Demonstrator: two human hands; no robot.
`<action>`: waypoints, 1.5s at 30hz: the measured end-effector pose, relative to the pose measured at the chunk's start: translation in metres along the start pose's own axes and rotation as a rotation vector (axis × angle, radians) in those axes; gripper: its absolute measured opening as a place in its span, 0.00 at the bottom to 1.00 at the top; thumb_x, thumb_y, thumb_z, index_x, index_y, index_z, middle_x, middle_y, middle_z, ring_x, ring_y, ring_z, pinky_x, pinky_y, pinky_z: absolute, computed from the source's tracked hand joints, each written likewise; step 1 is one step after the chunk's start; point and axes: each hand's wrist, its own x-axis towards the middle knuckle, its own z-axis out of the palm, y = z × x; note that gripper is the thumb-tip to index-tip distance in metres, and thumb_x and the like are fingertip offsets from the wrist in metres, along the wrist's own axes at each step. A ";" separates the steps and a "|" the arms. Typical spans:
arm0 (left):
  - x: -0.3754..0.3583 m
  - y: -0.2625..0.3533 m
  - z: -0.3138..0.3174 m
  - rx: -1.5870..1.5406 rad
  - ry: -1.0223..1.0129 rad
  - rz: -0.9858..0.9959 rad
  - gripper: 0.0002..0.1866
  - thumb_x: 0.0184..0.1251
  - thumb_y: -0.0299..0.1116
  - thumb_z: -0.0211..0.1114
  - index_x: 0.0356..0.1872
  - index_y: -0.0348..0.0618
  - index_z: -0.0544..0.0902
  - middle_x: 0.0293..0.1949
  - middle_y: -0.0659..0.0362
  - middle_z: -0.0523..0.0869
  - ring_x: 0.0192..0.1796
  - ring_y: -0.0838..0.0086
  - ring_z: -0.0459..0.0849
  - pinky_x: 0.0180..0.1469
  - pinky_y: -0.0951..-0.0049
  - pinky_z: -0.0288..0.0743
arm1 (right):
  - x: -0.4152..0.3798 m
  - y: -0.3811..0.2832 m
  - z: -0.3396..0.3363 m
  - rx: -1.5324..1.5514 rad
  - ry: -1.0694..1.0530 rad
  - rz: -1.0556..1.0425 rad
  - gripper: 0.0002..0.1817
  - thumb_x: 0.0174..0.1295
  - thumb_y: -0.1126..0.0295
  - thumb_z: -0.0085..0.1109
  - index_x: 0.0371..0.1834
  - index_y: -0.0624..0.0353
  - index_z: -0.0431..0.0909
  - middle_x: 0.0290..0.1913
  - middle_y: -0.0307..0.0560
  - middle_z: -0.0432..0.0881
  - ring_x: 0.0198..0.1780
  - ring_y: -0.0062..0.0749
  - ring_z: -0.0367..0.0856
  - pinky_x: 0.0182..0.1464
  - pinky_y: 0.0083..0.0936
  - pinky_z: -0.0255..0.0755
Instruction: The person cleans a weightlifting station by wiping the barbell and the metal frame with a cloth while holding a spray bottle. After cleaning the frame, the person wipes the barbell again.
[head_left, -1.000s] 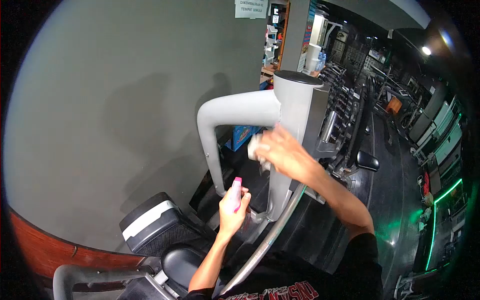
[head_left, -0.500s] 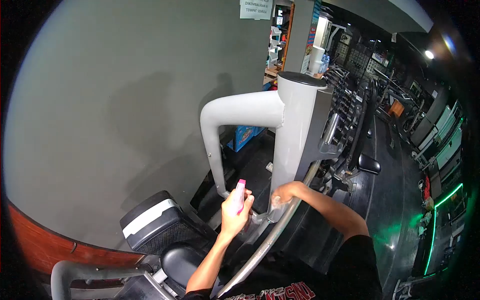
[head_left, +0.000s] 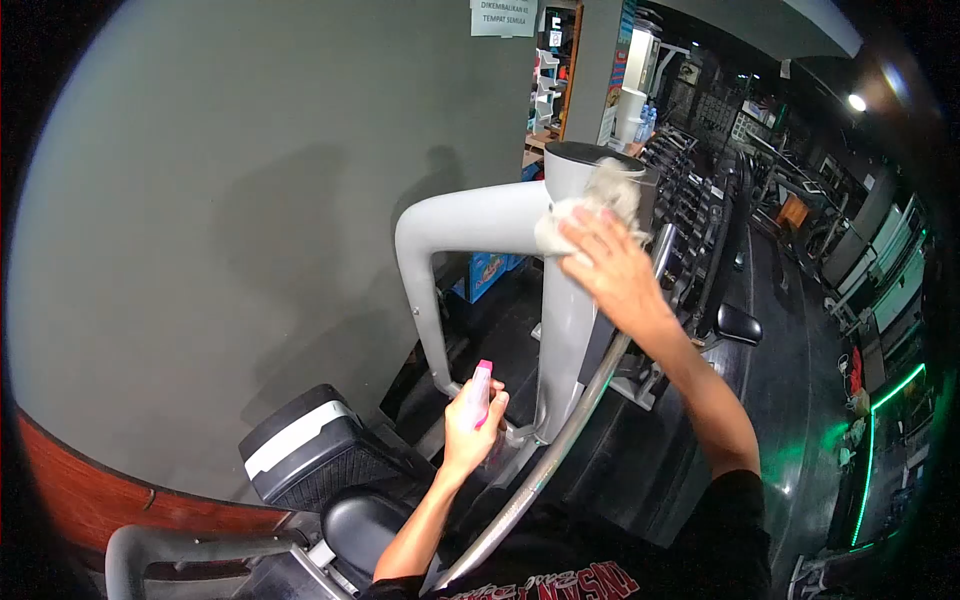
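My left hand (head_left: pixel 472 428) is wrapped round a clear spray bottle with a pink top (head_left: pixel 482 385), low in front of the machine. Near the top of the thick grey post (head_left: pixel 570 330), my right hand (head_left: pixel 608 262) presses a whitish cloth (head_left: pixel 590 205) against the surface, its fingers over the cloth. A curved grey tube (head_left: pixel 470 222) joins the post just left of the cloth. The post's black cap (head_left: pixel 590 155) is partly covered by the cloth. A bare metal bar (head_left: pixel 550 460) slants past the post below my right forearm.
A black padded seat (head_left: pixel 365 530) and a black and white pad (head_left: pixel 310 440) are at the lower left, beside the grey wall (head_left: pixel 250 200). Dumbbells on a rack (head_left: pixel 690 200) stand behind the post. Green lights (head_left: pixel 870 450) line the right side.
My right hand has moved up from the foot of the post to near its top, and the cloth now shows clearly. My left hand with the bottle has barely moved.
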 end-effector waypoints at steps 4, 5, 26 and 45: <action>-0.002 0.003 -0.001 0.013 -0.023 -0.027 0.10 0.66 0.29 0.65 0.43 0.35 0.79 0.32 0.63 0.81 0.32 0.84 0.77 0.35 0.79 0.72 | -0.046 -0.039 0.045 0.211 -0.180 -0.003 0.08 0.53 0.69 0.57 0.36 0.52 0.80 0.59 0.43 0.76 0.60 0.39 0.74 0.65 0.40 0.65; -0.002 0.004 0.000 0.013 -0.023 -0.027 0.10 0.66 0.29 0.65 0.43 0.35 0.79 0.32 0.63 0.81 0.32 0.84 0.77 0.35 0.79 0.72 | -0.053 -0.048 0.052 0.225 -0.255 -0.019 0.08 0.54 0.68 0.56 0.37 0.52 0.81 0.57 0.43 0.77 0.59 0.38 0.75 0.63 0.39 0.67; -0.001 0.005 0.010 -0.104 0.001 0.145 0.08 0.67 0.29 0.65 0.42 0.37 0.78 0.24 0.64 0.79 0.20 0.84 0.77 0.23 0.80 0.71 | 0.020 -0.035 -0.026 0.608 -0.027 0.155 0.15 0.47 0.84 0.55 0.37 0.55 0.79 0.50 0.49 0.78 0.57 0.48 0.75 0.63 0.38 0.69; -0.002 0.010 0.002 0.008 0.014 0.187 0.09 0.66 0.29 0.65 0.43 0.37 0.79 0.28 0.63 0.81 0.21 0.84 0.78 0.24 0.81 0.72 | -0.102 -0.090 0.109 0.528 -0.891 -0.087 0.03 0.50 0.71 0.63 0.27 0.48 0.85 0.43 0.47 0.81 0.54 0.44 0.77 0.61 0.35 0.65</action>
